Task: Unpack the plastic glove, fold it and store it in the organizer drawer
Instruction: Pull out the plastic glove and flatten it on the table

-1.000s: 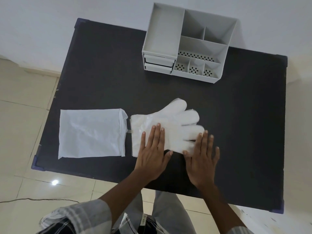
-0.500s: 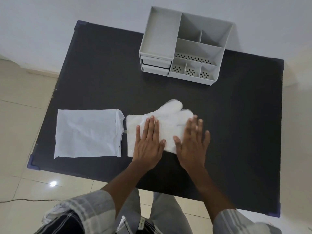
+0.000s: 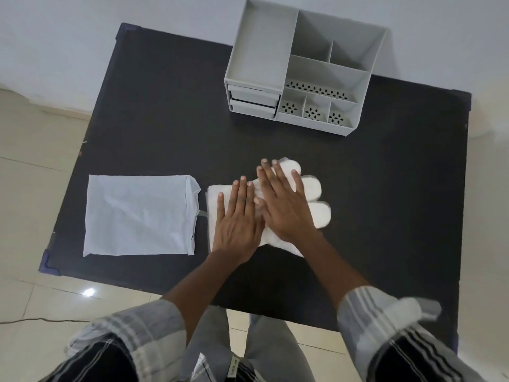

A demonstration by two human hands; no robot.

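A translucent white plastic glove lies flat on the black table, its fingers pointing right. My left hand presses flat on the glove's cuff end, fingers apart. My right hand lies flat across the glove's palm, angled up and left, partly over my left hand's fingertips; it covers much of the glove. The grey organizer stands at the table's far edge, with two shut drawers in its lower left front.
The white wrapper pouch lies flat left of the glove, near the table's left edge. Bare black tabletop extends between the glove and the organizer and to the right. Tiled floor surrounds the table.
My right hand slid from the glove's near edge up and left over its palm, uncovering the fingertips on the right. My left hand stayed on the cuff end.
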